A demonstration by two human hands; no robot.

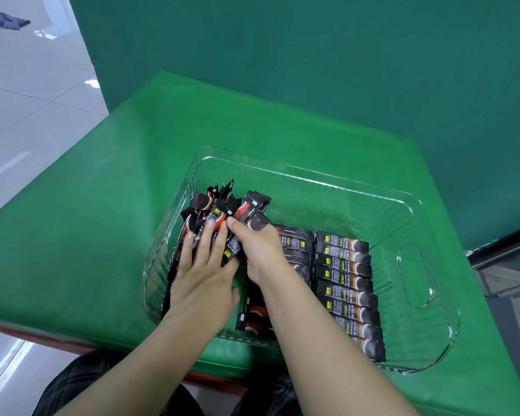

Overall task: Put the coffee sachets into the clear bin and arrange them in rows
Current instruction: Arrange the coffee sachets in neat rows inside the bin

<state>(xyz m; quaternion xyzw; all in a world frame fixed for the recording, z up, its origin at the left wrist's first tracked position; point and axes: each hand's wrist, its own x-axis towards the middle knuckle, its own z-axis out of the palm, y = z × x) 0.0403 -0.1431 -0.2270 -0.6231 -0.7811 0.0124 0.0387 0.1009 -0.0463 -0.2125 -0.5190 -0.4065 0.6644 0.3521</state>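
Clear bin (415, 202) on green counter (102, 235), handle cutout at right end; one tidy row of coffee sachets (347, 291) laid flat along right half, a second row beside it partly hidden under right forearm; loose black-and-red bundle (219, 217) fanned untidily at left end of bin; left hand (203, 274) lying on bundle with fingers straight and spread, pressing it down; right hand (254, 244) curled, fingertips pinching a sachet at bundle's top; best done, probably, by drawing out one sachet at a time while bracing the rest, turning it to match printed faces in finished row, setting it edge to edge beside its neighbour, avoiding knocks to rows already laid
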